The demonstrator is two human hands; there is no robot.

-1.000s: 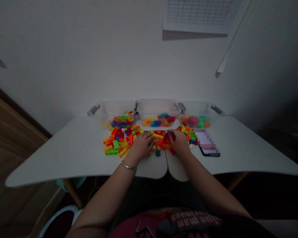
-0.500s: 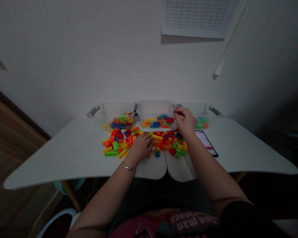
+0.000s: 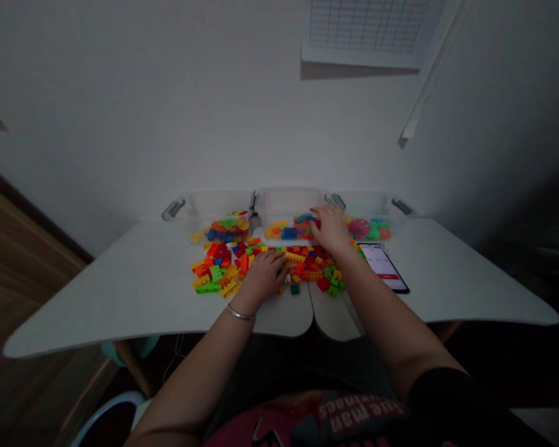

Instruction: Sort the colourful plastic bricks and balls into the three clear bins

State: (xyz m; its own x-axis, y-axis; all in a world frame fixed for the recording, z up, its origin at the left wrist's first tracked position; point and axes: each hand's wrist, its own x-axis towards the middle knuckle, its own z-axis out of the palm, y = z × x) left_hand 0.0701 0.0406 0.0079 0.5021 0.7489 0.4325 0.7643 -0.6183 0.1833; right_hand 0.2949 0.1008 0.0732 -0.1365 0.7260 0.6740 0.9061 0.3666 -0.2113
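A loose heap of toy building bricks (image 3: 220, 273) in red, orange, yellow, green and blue spreads across the white table. My left hand (image 3: 263, 273) rests on the middle of this heap, fingers spread, with no held brick visible. Behind it stands a clear plastic bin (image 3: 291, 202) with colourful pieces inside. My right hand (image 3: 330, 228) is over the right front part of that bin, thumb and forefinger apart and nothing visible between them. A teal brick (image 3: 295, 289) lies near the table's front edge, just right of my left hand.
A left clear bin (image 3: 205, 202) and a right clear bin (image 3: 368, 202) flank the middle one, both with coloured pieces. A phone (image 3: 384, 268) with its screen lit lies right of my right forearm. The white table (image 3: 135, 292) meets the wall behind.
My right hand has moved left from the gap between the middle and right bins to over the middle bin. Its pinch on a small purple piece has opened. My left hand stays put.
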